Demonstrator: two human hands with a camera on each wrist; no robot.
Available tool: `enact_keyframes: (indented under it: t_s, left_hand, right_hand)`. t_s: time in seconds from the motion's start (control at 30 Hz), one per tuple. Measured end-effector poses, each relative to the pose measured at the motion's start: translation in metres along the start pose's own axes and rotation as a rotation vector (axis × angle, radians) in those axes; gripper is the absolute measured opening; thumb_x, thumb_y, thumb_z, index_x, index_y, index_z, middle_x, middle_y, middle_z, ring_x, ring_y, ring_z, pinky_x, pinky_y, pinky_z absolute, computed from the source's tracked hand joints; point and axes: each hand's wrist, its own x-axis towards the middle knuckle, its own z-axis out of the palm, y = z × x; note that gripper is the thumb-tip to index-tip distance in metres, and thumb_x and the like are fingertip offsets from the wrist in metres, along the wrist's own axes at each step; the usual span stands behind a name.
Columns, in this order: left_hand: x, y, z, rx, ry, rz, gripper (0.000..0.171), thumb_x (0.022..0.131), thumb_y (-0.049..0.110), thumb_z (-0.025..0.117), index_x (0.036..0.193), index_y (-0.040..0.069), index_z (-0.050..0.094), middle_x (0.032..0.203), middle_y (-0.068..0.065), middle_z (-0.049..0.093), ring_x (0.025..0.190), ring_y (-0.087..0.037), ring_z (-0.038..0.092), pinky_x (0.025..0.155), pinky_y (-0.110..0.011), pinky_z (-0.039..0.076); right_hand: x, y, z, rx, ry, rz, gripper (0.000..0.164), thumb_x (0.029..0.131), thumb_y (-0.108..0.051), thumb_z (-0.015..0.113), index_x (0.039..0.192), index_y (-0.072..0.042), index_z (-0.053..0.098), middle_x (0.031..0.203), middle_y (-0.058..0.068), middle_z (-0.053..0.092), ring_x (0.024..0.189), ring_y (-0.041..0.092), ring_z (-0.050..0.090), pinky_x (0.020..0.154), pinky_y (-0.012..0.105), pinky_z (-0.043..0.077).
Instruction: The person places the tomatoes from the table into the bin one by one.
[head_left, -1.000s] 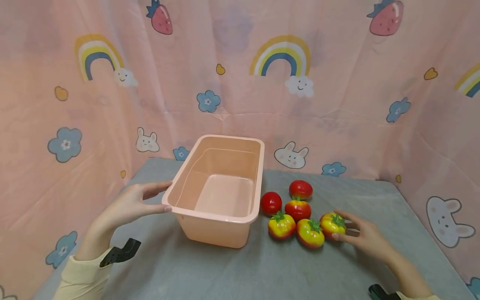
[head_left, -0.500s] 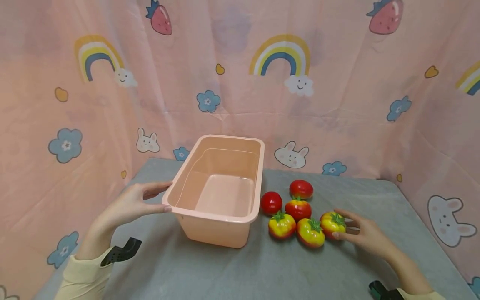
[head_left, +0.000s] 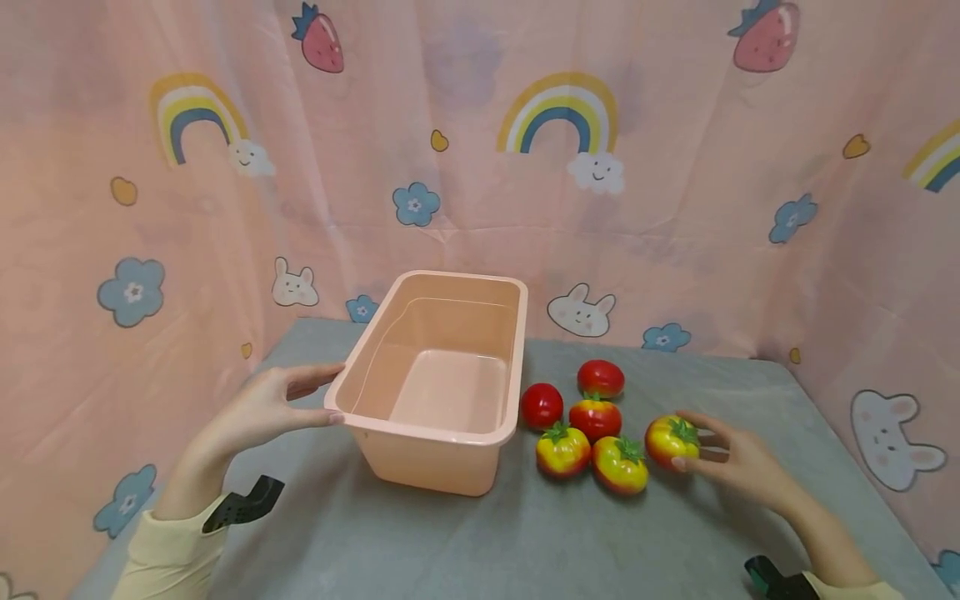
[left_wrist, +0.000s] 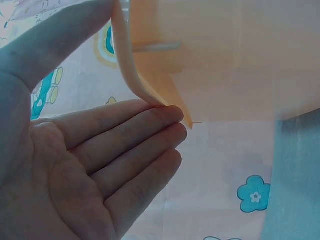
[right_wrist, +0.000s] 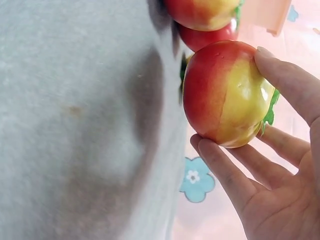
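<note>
My left hand (head_left: 258, 410) is at the near-left corner of a pale peach plastic bin (head_left: 427, 460). Thumb and straight fingers span that corner, touching the rim in the left wrist view. With my right hand (head_left: 738, 467) I hold a red-and-yellow tomato (head_left: 662, 442) with a green leafy top. In the right wrist view, thumb and fingertips pinch this shiny tomato (right_wrist: 225, 95) from opposite sides. Just left of it lie two more yellow-and-red tomatoes, a nearer one (head_left: 618, 468) and another beside the bin (head_left: 562, 454).
Behind these are a red tomato with a yellowish top (head_left: 595, 421), a plain red one by the bin (head_left: 542, 407) and another red one farther back (head_left: 600, 378). All stand on a grey cloth-covered table (head_left: 585, 550). A pink patterned curtain (head_left: 480, 200) encloses the back and sides.
My right hand has shifted the held tomato slightly right and up in the head view, widening its gap from the neighbouring tomato. The left hand and bin have stayed put.
</note>
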Motion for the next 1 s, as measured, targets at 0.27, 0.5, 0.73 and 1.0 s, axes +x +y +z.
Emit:
enact_keyframes:
  t_s: [0.27,0.5,0.73,1.0]
  left_hand:
    - [0.0,-0.001,-0.001,-0.006,0.003,0.005,0.072,0.076,0.049,0.075,0.137,0.018,0.052,0.138,-0.002,0.054,0.129,-0.031,0.048,0.104,-0.047,0.042]
    - [0.0,-0.002,-0.001,-0.017,0.003,-0.007,0.074,0.075,0.049,0.076,0.137,0.017,0.052,0.138,-0.002,0.053,0.13,-0.031,0.048,0.103,-0.048,0.042]
    - [-0.001,-0.002,-0.001,-0.025,0.005,-0.021,0.075,0.074,0.049,0.077,0.137,0.018,0.051,0.138,-0.002,0.053,0.13,-0.03,0.048,0.103,-0.047,0.043]
    - [0.0,-0.003,0.0,-0.032,0.012,-0.01,0.074,0.074,0.047,0.078,0.137,0.017,0.052,0.137,-0.002,0.054,0.128,-0.028,0.049,0.103,-0.044,0.044]
  right_hand:
    - [-0.002,-0.003,-0.01,0.014,0.009,0.001,0.072,0.082,-0.039,0.073,0.139,-0.006,0.045,0.132,0.028,0.052,0.105,0.045,0.06,0.077,0.046,0.057]
    - [-0.001,-0.01,-0.02,-0.014,0.033,-0.008,0.07,0.083,-0.039,0.072,0.139,-0.007,0.045,0.132,0.027,0.052,0.106,0.047,0.058,0.077,0.051,0.056]
    - [-0.002,-0.019,-0.026,-0.013,0.061,-0.043,0.069,0.083,-0.037,0.073,0.138,-0.006,0.046,0.132,0.025,0.052,0.107,0.047,0.058,0.077,0.049,0.056]
    - [0.0,-0.03,-0.031,-0.027,0.084,-0.059,0.069,0.082,-0.037,0.073,0.138,-0.008,0.047,0.132,0.024,0.053,0.107,0.047,0.058,0.077,0.052,0.056]
